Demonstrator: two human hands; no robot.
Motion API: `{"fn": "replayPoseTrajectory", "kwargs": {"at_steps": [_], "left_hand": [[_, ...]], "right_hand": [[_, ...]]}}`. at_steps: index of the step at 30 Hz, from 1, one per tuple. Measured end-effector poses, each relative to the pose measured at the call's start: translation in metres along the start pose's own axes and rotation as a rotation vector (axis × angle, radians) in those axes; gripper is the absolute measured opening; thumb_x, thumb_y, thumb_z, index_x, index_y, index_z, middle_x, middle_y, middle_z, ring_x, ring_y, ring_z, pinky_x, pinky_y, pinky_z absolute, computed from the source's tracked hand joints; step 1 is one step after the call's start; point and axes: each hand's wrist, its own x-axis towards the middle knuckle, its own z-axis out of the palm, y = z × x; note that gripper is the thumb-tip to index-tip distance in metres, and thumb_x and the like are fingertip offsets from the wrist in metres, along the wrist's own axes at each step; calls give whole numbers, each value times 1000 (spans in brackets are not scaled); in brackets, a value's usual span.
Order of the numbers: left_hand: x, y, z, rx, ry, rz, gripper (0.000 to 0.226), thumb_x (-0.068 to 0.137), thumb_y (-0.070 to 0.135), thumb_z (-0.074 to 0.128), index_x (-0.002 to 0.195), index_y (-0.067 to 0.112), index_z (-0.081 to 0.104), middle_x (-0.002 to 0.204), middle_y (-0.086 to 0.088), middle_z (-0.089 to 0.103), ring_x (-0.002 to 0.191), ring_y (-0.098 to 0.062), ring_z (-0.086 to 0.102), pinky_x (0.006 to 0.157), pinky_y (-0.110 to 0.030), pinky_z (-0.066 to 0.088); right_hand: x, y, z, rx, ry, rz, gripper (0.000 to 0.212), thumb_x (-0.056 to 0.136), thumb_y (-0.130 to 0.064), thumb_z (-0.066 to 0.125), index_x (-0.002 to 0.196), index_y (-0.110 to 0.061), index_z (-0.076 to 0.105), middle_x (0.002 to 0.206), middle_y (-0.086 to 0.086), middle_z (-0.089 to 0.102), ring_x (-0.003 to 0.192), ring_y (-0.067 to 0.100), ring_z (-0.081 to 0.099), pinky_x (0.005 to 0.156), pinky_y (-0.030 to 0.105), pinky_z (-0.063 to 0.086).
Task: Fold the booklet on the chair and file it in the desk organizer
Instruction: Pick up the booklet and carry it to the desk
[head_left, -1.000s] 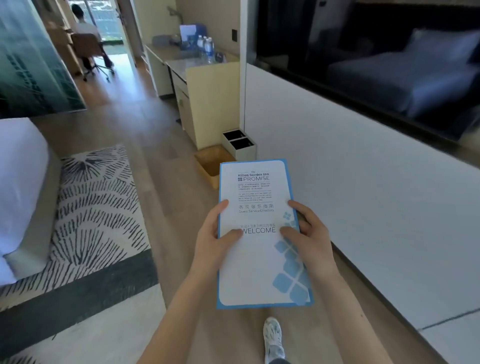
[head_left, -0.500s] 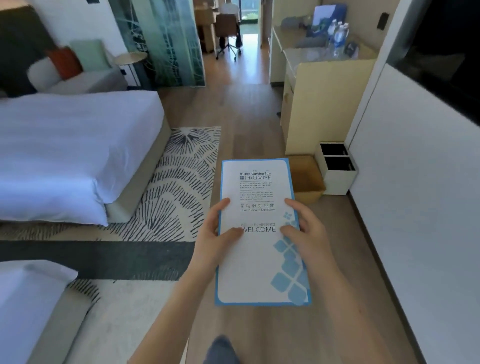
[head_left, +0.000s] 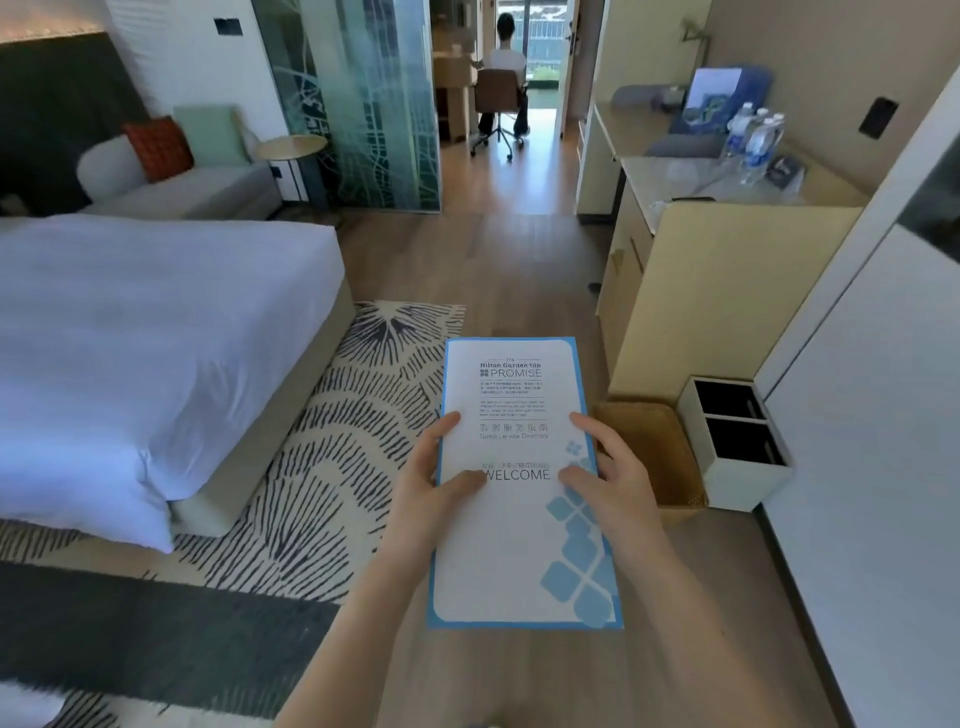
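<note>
Booklet (head_left: 519, 519) is folded shut, cover up, held out in front at waist level over the wood floor (head_left: 498, 260), between the bed (head_left: 156, 338) and the desk (head_left: 727, 192). Left hand (head_left: 431, 483) grips the left edge, right hand (head_left: 613, 483) the right edge. Both thumbs lie on the cover by "WELCOME"; the fingers wrap around the edges, clamped on the booklet. The two-sided hold likely keeps the fold closed and the sheet flat for carrying. The fold step looks done; filing is still open.

No desk organizer can be identified with certainty. The blue stand (head_left: 722, 98) at the back of the desk may be it.

Count:
- 1 booklet
- 2 hands
- about 4 water bottles (head_left: 756, 140) (blurred)
- 1 two-compartment white bin (head_left: 737, 441)
- 1 wicker basket (head_left: 654, 452) just beside it
- 1 person seated on an office chair (head_left: 498, 104) in the far room
</note>
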Motion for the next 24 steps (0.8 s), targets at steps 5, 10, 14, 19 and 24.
{"fn": "replayPoseTrajectory", "kwargs": {"at_steps": [5,10,14,19,24], "left_hand": [[127,17,35,10,-77,5,59,81,-10,67,120,34,61,116,2,70,99,-16,70,72,-30,59],[251,-3,72,27,-83,-42,59,81,-6,69,121,36,60,120,1,68,103,-22,69,83,-45,60],[361,-4,109,30,-69,-28,58,81,-5,70,121,35,61,116,2,70,98,-21,71,76,-41,61],[494,23,156,28,-38,-22,58,76,1,71,121,36,61,112,6,72,92,-16,73,67,-30,59],[605,37,177,41,6,-39,59,72,8,72,119,42,60,113,8,71,94,-18,72,70,-34,60]], "right_hand": [[114,-25,-13,49,65,9,59,83,9,62,123,-34,61,96,0,79,83,20,75,60,26,57],[243,-18,-35,70,70,42,59,83,8,62,124,-33,61,99,1,78,82,21,75,59,26,57],[361,-24,-53,37,42,28,59,83,5,63,126,-36,58,88,-12,78,77,14,75,57,22,56],[506,-64,-71,26,-19,33,59,84,1,64,128,-36,55,94,-12,77,78,14,75,56,21,55],[625,-87,-71,7,-54,43,58,84,-1,65,128,-37,55,93,-12,77,80,17,75,60,26,58]]}}
